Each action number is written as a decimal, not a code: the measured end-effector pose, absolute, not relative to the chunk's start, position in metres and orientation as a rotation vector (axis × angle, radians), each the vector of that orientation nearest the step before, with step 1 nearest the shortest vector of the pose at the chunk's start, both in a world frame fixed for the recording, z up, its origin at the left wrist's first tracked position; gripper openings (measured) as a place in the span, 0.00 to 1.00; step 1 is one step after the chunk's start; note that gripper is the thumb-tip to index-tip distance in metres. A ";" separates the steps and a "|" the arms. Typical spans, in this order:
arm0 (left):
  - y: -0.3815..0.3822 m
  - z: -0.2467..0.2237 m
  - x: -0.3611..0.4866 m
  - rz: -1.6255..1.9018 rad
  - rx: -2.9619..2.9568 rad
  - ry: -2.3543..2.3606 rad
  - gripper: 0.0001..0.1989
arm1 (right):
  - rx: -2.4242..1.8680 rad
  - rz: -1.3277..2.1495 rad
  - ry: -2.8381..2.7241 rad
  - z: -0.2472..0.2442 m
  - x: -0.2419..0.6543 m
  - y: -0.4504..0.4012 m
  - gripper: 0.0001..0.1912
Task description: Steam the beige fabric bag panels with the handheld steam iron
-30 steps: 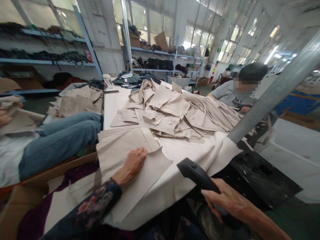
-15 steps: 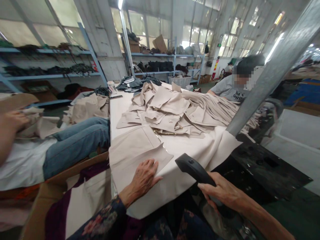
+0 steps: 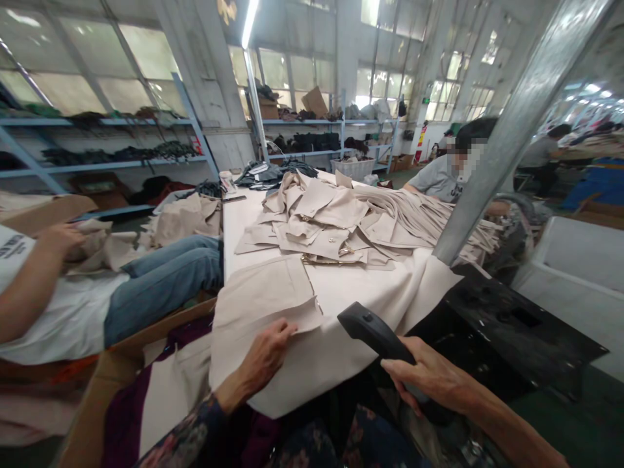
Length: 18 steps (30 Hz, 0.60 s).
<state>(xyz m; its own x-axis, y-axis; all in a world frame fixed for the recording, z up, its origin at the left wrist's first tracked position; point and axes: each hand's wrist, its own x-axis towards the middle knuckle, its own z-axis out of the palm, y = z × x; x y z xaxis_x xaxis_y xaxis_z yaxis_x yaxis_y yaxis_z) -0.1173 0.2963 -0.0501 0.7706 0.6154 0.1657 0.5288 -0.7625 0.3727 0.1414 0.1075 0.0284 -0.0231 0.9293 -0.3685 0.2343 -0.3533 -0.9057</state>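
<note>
My left hand (image 3: 266, 354) pinches the edge of a beige fabric piece (image 3: 263, 292) that lies on the near left part of the table. The edge at my fingertips is lifted and folded over a little. In my right hand (image 3: 424, 374) is the handle of a black tool (image 3: 373, 328), its blunt head pointing left, above the draped cloth at the table's near edge. Its lower part is hidden by my hand. A heap of beige pieces (image 3: 322, 214), some with zippers, lies beyond both hands.
A slanted metal pole (image 3: 511, 136) rises at the right, beside a black panel (image 3: 526, 318). One person (image 3: 441, 175) sits behind it. Another person in jeans (image 3: 166, 273) sits at the left. A cardboard box (image 3: 92, 396) with fabric stands at the near left.
My left hand has gone from lying flat on the fabric to pinching its edge, slightly nearer to me. The right hand still holds the black tool. The camera view has shifted somewhat.
</note>
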 end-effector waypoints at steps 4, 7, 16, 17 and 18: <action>0.311 -0.023 -0.134 0.736 1.726 1.085 0.15 | -1.610 1.417 -1.297 0.036 0.128 0.105 0.13; 0.308 -0.017 -0.139 0.830 1.208 1.057 0.20 | -1.595 1.441 -1.323 0.043 0.115 0.108 0.12; 0.273 -0.026 -0.132 0.930 0.979 0.834 0.21 | -1.428 1.541 -1.435 0.059 0.072 0.144 0.09; 0.268 -0.027 -0.130 0.925 0.976 0.811 0.21 | -1.424 1.542 -1.442 0.059 0.067 0.150 0.09; 0.263 -0.029 -0.129 0.918 0.964 0.796 0.21 | -1.427 1.540 -1.457 0.060 0.062 0.155 0.10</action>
<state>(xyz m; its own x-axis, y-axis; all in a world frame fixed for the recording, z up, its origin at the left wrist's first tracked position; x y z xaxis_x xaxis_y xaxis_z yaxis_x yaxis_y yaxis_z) -0.1294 0.2634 -0.0287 0.3986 0.9043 -0.1528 -0.2785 0.2781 0.9193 0.0619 0.1551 0.0603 -0.2615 0.9169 -0.3014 0.2503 -0.2372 -0.9387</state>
